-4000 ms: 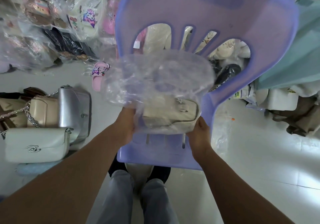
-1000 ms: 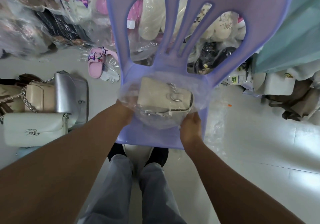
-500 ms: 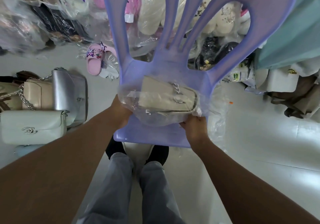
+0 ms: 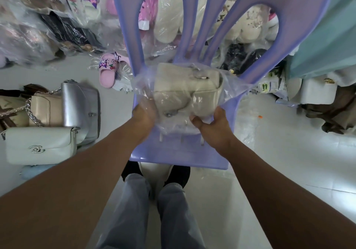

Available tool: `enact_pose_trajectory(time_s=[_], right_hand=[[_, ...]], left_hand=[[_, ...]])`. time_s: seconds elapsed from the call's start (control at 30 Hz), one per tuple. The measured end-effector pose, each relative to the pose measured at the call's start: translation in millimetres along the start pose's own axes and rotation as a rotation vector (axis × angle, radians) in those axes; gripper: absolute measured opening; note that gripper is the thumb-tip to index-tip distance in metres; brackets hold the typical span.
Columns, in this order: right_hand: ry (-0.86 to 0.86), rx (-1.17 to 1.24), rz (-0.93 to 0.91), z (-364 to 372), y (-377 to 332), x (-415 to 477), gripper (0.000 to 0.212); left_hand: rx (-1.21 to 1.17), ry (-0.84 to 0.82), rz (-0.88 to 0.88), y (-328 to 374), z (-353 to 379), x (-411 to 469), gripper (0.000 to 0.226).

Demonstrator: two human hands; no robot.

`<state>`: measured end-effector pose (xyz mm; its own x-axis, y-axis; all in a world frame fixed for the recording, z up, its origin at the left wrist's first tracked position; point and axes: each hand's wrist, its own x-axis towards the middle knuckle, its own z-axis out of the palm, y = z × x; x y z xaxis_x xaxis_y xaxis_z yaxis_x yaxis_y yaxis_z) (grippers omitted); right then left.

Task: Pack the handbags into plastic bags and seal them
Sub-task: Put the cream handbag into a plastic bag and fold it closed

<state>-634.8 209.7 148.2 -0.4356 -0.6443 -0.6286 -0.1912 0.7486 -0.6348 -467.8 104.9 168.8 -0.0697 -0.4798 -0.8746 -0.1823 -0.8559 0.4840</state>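
Beneath both grips stands our purple chair (image 4: 179,156), its slotted back rising beyond them. Between the grips we hold a clear plastic bag (image 4: 142,86) over the seat, with the cream handbag (image 4: 185,86) inside it. Our left grip (image 4: 144,113) is closed round the bag's left end, film lying over the knuckles. Our right grip (image 4: 213,127) pinches the film at the lower right edge. Well left of the left grip, on the floor (image 4: 289,162), a white handbag (image 4: 38,146), a silver handbag (image 4: 81,104) and a beige handbag (image 4: 45,110) lie touching. A pink slipper (image 4: 107,71) lies farther off.
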Motion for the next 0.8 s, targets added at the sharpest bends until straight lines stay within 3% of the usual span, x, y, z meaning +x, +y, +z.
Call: enact_pose_trajectory(time_s=[0.07, 0.13, 0.23, 0.4, 0.53, 0.63, 0.8], right_hand=[[0.009, 0.091, -0.028, -6.1, -8.1, -2.1, 0.073], [-0.055, 0.28, -0.031, -10.6, -14.8, -1.4, 0.054], [-0.1, 0.464, -0.011, -12.1, -21.1, 0.2, 0.047], [-0.148, 0.578, 0.031, -11.7, -30.7, 7.2, 0.065], [-0.18, 0.642, 0.052, -17.9, -37.2, 20.7, 0.04], [-0.213, 0.622, 0.051, -14.9, -38.2, 23.6, 0.041], [-0.335, 0.612, 0.119, 3.4, -49.2, 26.4, 0.043]], left_hand=[[-0.042, -0.03, 0.109, 11.3, 3.3, -12.5, 0.043], [-0.11, -0.033, 0.12, 19.3, 5.6, -16.5, 0.053], [-0.106, -0.058, 0.114, 24.6, 4.0, -14.6, 0.069], [0.005, -0.101, 0.142, 31.4, 7.2, -10.8, 0.083], [-0.002, -0.163, 0.173, 42.5, 14.9, -19.1, 0.06], [-0.038, -0.165, 0.191, 39.7, 11.2, -16.2, 0.044], [-0.336, -0.237, 0.137, 29.4, -11.1, -9.1, 0.06]])
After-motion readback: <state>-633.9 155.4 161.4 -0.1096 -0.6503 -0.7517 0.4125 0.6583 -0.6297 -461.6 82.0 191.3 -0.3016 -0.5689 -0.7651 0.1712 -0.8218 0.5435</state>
